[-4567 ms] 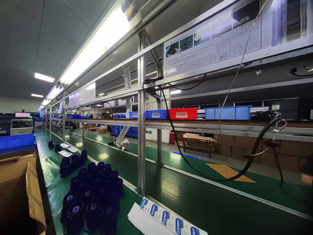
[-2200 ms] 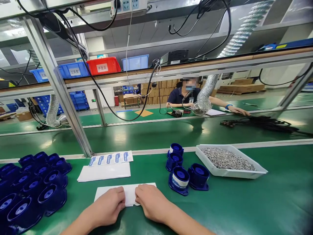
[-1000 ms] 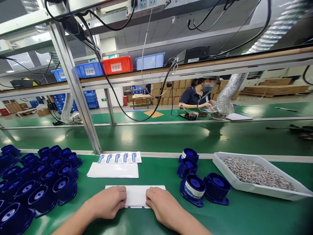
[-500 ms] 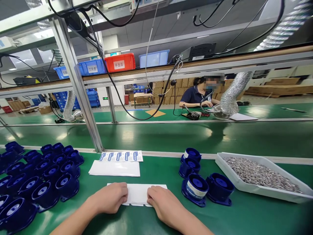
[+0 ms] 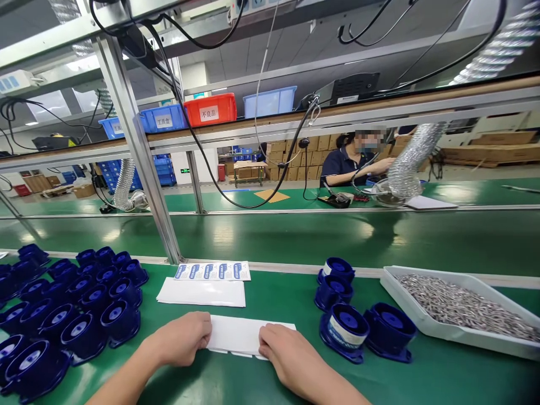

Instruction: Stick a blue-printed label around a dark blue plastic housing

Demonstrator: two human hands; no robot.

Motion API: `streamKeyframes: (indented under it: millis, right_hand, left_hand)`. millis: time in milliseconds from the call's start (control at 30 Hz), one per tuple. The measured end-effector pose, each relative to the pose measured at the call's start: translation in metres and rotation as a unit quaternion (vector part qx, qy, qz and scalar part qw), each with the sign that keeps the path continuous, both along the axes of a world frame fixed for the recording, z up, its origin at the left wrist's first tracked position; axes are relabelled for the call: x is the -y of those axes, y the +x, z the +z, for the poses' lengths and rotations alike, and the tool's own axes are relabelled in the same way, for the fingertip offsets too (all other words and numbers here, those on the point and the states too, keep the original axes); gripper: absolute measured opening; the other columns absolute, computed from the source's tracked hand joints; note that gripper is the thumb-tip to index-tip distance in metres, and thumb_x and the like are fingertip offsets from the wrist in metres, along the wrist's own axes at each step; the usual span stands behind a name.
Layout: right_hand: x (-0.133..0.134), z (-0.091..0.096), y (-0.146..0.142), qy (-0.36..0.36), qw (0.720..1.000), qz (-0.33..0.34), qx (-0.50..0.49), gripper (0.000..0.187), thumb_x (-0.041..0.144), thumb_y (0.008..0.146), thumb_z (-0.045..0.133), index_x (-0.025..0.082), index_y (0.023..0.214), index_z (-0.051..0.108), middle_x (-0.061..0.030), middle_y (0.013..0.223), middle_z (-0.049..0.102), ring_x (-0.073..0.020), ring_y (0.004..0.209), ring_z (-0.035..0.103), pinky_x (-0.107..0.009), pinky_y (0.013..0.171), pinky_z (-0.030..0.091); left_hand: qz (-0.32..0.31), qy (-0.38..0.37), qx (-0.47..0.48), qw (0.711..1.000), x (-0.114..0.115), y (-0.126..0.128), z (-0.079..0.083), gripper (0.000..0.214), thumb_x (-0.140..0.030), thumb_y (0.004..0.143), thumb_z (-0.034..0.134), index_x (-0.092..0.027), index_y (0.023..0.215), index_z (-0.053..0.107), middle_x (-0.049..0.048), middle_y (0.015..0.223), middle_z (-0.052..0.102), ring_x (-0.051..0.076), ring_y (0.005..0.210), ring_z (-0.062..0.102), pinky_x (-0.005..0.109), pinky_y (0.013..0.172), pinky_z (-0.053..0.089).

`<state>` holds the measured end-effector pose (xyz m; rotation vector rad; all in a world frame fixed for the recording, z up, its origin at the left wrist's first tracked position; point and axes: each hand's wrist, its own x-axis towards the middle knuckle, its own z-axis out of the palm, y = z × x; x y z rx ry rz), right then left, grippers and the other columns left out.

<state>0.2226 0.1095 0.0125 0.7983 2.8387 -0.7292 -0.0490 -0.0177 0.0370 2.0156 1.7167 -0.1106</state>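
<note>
Head cam: white paper strip well left of white tray
L hand: fingers pinching strip's end away from tray
R hand: fingers gripping near tray-side end
Strip feel: prob light, thin, bendy, easily creased; best held both ends

I'm in an assembly factory: blue plastic housings crowd my workbench, a tray of small metal parts by its far edge, labelled bins shelved above, a co-worker opposite

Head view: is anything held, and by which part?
White paper, held near its left end by the left hand, near its right end by the right hand.
</note>
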Motion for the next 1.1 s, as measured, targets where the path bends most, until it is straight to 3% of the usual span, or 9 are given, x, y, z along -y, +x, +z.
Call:
streamKeyframes:
  millis: [200,300,433,667,800,967,1100]
  right_hand:
    - [0.002,0.005,-0.001,-0.003,1.000,-0.001,0.015,0.018,0.017,0.105,0.045,0.016,0.104,0.062,-0.0074,0.111,0.067,-0.0276,0.104,0.062,-0.038,0.084,0.039]
    - [0.001,0.005,-0.002,0.000,1.000,-0.001,0.016,0.018,0.016,0.105,0.044,0.016,0.104,0.062,-0.0073,0.111,0.067,-0.0275,0.104,0.062,-0.039,0.084,0.040]
    - [0.001,0.003,-0.003,-0.004,1.000,-0.001,0.009,0.018,0.017,0.105,0.044,0.016,0.103,0.062,-0.0072,0.110,0.067,-0.0274,0.103,0.062,-0.039,0.084,0.040]
    - [0.000,0.006,-0.002,-0.015,1.000,-0.003,0.012,0.018,0.016,0.105,0.043,0.016,0.103,0.062,-0.0073,0.111,0.067,-0.0272,0.103,0.061,-0.039,0.085,0.041]
    - [-0.001,0.005,-0.002,-0.014,1.000,-0.003,0.011,0.018,0.016,0.105,0.043,0.017,0.102,0.061,-0.0069,0.110,0.067,-0.0270,0.103,0.062,-0.039,0.085,0.042]
    - [-0.003,0.002,-0.002,-0.017,1.000,0.002,0.007,0.019,0.017,0.106,0.042,0.017,0.104,0.061,-0.0064,0.111,0.067,-0.0274,0.105,0.062,-0.040,0.087,0.042]
    - [-0.002,0.002,-0.002,-0.016,1.000,0.005,0.004,0.019,0.017,0.106,0.041,0.017,0.103,0.060,-0.0067,0.111,0.066,-0.0269,0.104,0.061,-0.040,0.086,0.042]
  left_hand:
    - [0.015,-0.012,-0.045,0.999,0.000,0.005,-0.003,0.029,0.002,0.067,0.055,-0.019,0.080,0.040,0.0076,0.101,0.059,0.026,0.084,0.056,0.035,0.062,0.024]
    - [0.028,-0.012,-0.039,0.999,-0.001,0.003,-0.003,0.026,0.001,0.071,0.055,-0.019,0.080,0.042,0.0077,0.102,0.059,0.025,0.082,0.055,0.035,0.061,0.023]
    - [0.041,-0.013,0.017,0.999,-0.001,-0.006,0.003,0.013,-0.007,0.084,0.053,-0.018,0.078,0.048,0.0031,0.097,0.060,0.019,0.083,0.056,0.032,0.067,0.035]
    - [0.070,-0.028,0.030,0.997,0.008,-0.018,0.014,0.010,-0.009,0.085,0.055,-0.017,0.080,0.056,0.0041,0.106,0.061,0.020,0.096,0.060,0.031,0.077,0.042]
    - [0.063,-0.033,0.017,0.997,0.007,-0.017,0.008,0.012,-0.007,0.084,0.054,-0.017,0.080,0.049,0.0059,0.105,0.061,0.023,0.099,0.058,0.033,0.077,0.040]
    - [0.083,-0.025,-0.006,0.996,0.006,-0.017,0.000,0.016,-0.005,0.081,0.052,-0.018,0.082,0.042,0.0062,0.097,0.060,0.022,0.084,0.051,0.033,0.068,0.032]
    - [0.104,-0.017,-0.002,0.994,0.008,-0.016,0.003,0.014,-0.006,0.079,0.051,-0.018,0.080,0.043,0.0040,0.087,0.060,0.019,0.074,0.047,0.033,0.063,0.026]
